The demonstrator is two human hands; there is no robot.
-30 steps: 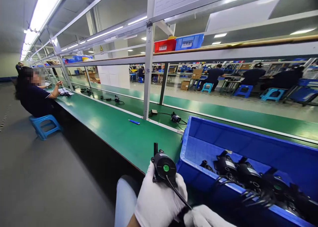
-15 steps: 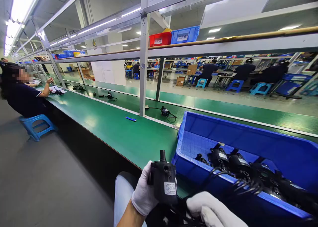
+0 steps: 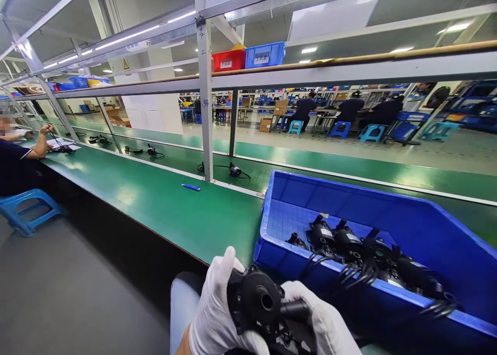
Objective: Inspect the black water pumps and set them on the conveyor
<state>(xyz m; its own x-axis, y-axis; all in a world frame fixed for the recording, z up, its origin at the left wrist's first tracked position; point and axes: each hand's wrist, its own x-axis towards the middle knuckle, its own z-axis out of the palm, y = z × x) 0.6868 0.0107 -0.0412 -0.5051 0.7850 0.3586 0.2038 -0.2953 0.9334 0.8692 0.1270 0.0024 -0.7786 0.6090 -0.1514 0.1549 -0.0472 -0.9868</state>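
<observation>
A black water pump (image 3: 259,298) is held low in front of me, its round face and central port turned toward the camera. My left hand (image 3: 217,306), in a white glove, wraps around the pump's left side with the thumb up. The white-gloved right hand (image 3: 324,319) closes on the right side, where a short pipe stub (image 3: 295,309) meets its fingers. Its fingertips are partly hidden, and black cable lies below the pump. Just right of my hands, a blue bin (image 3: 267,246) holds several similar black pumps (image 3: 349,243), with cables hanging over its near edge.
A green workbench (image 3: 155,189) runs off to the left with a blue cutter (image 3: 191,187) on it. More pumps (image 3: 235,170) lie along the conveyor behind a metal post (image 3: 205,101). At far left a co-worker (image 3: 15,158) sits beside a blue stool (image 3: 31,210).
The pump has been turned from upright, label showing, to its round port face showing. My right hand has moved up against it. The view has swung right.
</observation>
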